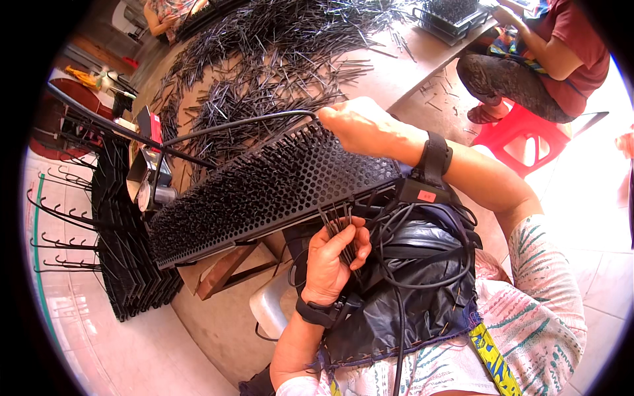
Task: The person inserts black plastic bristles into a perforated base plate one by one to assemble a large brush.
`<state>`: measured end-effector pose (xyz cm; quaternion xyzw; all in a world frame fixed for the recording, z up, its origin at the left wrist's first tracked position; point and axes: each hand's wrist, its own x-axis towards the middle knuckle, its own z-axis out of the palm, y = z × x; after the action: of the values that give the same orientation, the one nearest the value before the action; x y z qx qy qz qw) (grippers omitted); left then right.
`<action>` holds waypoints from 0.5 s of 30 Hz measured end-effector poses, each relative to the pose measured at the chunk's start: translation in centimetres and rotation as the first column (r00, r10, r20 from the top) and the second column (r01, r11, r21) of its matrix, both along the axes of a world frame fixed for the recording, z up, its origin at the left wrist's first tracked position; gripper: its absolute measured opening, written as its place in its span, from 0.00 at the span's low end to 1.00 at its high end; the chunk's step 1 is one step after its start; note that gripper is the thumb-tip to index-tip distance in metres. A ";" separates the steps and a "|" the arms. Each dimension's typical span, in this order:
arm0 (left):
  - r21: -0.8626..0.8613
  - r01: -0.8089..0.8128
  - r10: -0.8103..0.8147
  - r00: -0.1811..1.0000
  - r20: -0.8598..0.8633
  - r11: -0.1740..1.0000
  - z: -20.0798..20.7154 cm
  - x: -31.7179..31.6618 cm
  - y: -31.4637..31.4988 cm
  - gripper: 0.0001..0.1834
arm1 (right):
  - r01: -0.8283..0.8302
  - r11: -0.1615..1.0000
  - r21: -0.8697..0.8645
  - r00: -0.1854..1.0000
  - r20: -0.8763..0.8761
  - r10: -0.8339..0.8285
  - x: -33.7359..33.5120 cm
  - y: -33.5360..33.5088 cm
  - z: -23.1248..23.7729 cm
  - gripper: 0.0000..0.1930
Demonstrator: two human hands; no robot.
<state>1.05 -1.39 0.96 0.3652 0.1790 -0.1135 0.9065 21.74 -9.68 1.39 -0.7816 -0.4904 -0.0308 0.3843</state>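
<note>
A long black rack [277, 188] with a perforated top lies tilted in front of me, its left and middle holes packed with thin black sticks. Toward its right end, rows of holes stand bare. My left hand [333, 257] is closed around a small bundle of thin black sticks [338, 224] at the rack's near edge. Over the far right side, my right hand [360, 125] is closed where the rack's thin black bar [251, 120] runs into its fingers. The fingertips are partly hidden.
Loose black sticks [264, 72] cover much of the table [370, 69] beyond. Stacked black racks with hooks [122, 231] stand at left. Black cables [396, 280] loop over my lap. At upper right, a person sits on a red stool [528, 135] beside another filled rack [449, 23].
</note>
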 end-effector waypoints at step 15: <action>0.018 -0.002 0.002 1.000 -0.014 1.000 0.2 -0.1 0.1 0.08 | 0.019 0.966 -0.259 0.992 0.124 0.014 0.4 1.0 3.6 0.04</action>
<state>0.95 -1.30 1.17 0.3726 0.1868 -0.1137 0.9019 22.18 -8.68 5.03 -0.8223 -0.5123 -0.0157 0.2470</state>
